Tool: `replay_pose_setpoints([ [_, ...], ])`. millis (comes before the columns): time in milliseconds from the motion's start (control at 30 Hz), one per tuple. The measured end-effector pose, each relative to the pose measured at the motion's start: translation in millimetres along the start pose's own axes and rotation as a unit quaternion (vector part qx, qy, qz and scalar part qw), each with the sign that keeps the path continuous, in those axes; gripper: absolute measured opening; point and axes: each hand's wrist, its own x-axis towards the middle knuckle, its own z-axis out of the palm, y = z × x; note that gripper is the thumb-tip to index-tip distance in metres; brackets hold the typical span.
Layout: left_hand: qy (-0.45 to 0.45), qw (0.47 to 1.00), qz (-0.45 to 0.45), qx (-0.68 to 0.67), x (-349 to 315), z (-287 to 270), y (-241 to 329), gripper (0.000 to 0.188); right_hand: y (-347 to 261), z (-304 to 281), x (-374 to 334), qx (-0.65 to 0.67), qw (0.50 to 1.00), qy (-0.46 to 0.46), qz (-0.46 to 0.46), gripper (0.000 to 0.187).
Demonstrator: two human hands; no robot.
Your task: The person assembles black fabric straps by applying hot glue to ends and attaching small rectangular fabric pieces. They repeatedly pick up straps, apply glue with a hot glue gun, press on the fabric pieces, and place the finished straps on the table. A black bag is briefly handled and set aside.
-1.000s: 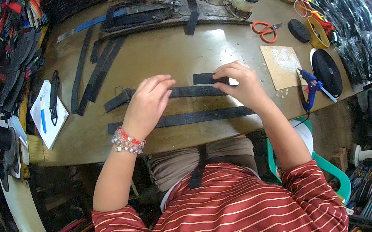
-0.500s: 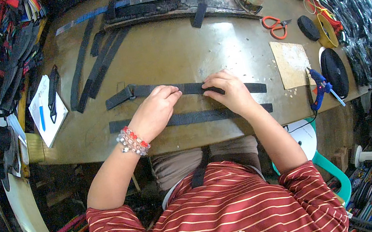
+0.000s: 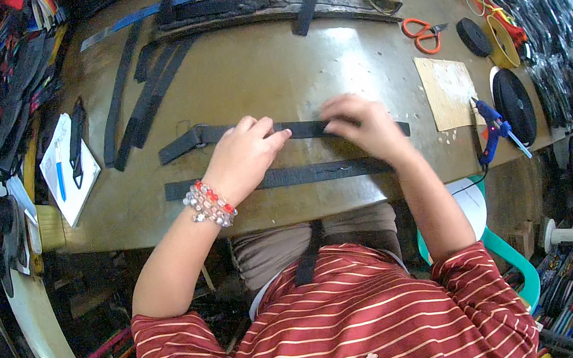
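The right hand has shifted slightly rightward over 1 black strap.

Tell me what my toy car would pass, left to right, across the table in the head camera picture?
White paper, the person's left hand, their right hand, orange-handled scissors, blue glue gun.

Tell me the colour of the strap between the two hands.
Black; the strap shows best in the head view.
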Motion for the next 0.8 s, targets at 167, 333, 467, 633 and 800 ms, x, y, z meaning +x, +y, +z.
replay_pose_setpoints([
  [167, 0.070, 0.989, 0.112, -0.059, 21.5, 6.7, -7.4, 0.015, 6.5, -19.9, -11.5, 0.003, 0.996, 0.068, 0.051, 0.017],
  [333, 0.041, 0.988, 0.124, -0.080, 31.1, 13.3, -10.8, 0.019, 11.8, 7.0, -16.7, -0.098, 0.993, 0.002, -0.072, 0.017],
  [467, 0.069, 0.984, 0.162, -0.043, 26.7, 13.5, -7.3, 0.022, 7.5, 7.4, -17.7, -0.185, 0.976, -0.029, -0.113, 0.019],
  [633, -0.060, 0.985, 0.155, 0.050, 37.4, -6.2, 4.7, 0.024, -4.6, -2.8, -20.9, -0.313, 0.933, -0.106, -0.143, 0.024],
  [800, -0.236, 0.970, 0.021, -0.048, 130.7, -18.0, -17.6, 0.019, 2.5, -20.8, -10.4, -0.079, 0.989, -0.096, -0.085, 0.026],
])
